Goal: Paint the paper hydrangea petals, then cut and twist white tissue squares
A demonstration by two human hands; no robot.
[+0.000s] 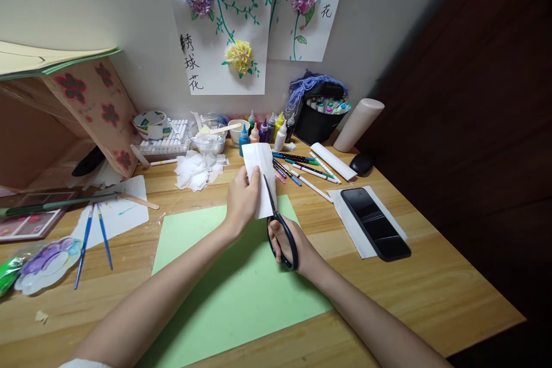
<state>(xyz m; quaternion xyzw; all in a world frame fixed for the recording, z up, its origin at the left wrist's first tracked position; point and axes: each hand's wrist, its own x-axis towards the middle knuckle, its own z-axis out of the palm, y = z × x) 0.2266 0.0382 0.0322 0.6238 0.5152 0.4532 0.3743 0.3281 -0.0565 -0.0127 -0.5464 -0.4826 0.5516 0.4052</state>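
My left hand (242,200) pinches a folded strip of white tissue paper (259,156), held upright above the table. Through the handles of black scissors (290,241) go the fingers of my right hand (297,247). The scissor blades point up and away along the right part of the strip; whether they are cutting into it I cannot tell. Beneath both hands lies a light green sheet of paper (233,293). Beyond my left hand is a pile of small white paper pieces (199,170).
Several paint bottles (264,132) stand by the wall. Scattered markers (310,175) lie right of the strip. A black phone (375,224) rests on white paper at the right. Paintbrushes (104,236) and a paint palette (49,264) lie left. Flower pictures (241,17) hang on the wall.
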